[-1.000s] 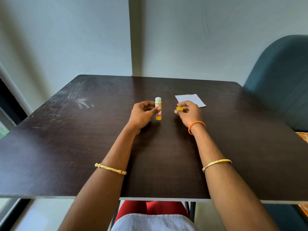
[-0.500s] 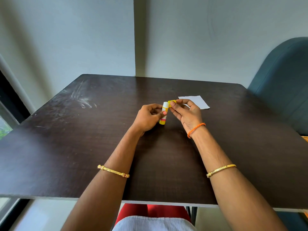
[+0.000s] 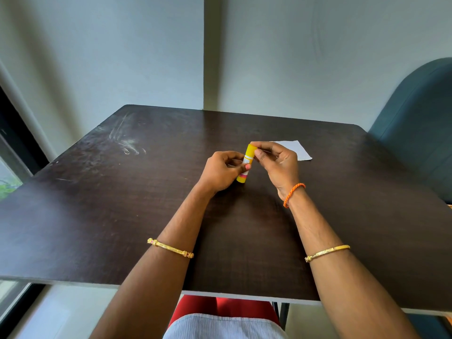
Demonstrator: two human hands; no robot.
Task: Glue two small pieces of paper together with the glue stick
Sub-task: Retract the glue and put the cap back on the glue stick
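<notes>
Left hand (image 3: 223, 171) curled round the lower barrel of the glue stick (image 3: 245, 165), thumb across the label, stick tilted with its base low and just above the dark surface (image 3: 122, 204). To the right of that, touching it, yellow cap (image 3: 251, 150) at the top of the stick, pinched by the fingertips of the right hand (image 3: 277, 162). Cannot tell whether the cap is fully seated or only resting on the barrel. Beyond the right hand, flat on the surface, white paper (image 3: 297, 150), partly hidden behind the knuckles; cannot tell whether one piece or two stacked.

Risks from here, as judgement only:

- Cap forced on at an angle: could jam on the rim, or mash any glue that is wound out. Cause: stick tilted, right-hand pinch off to one side of the axis.
- Stick slipping from the left hand: grip sits low on a smooth barrel, so a hard pull or push at the cap could twist it loose onto the surface.
- Glue smeared onto fingers or surface, if the tip is exposed and the pinch slides down.
- Paper shifted or lifted by the right wrist passing close over it; light sheet, nothing holding it down.
</notes>
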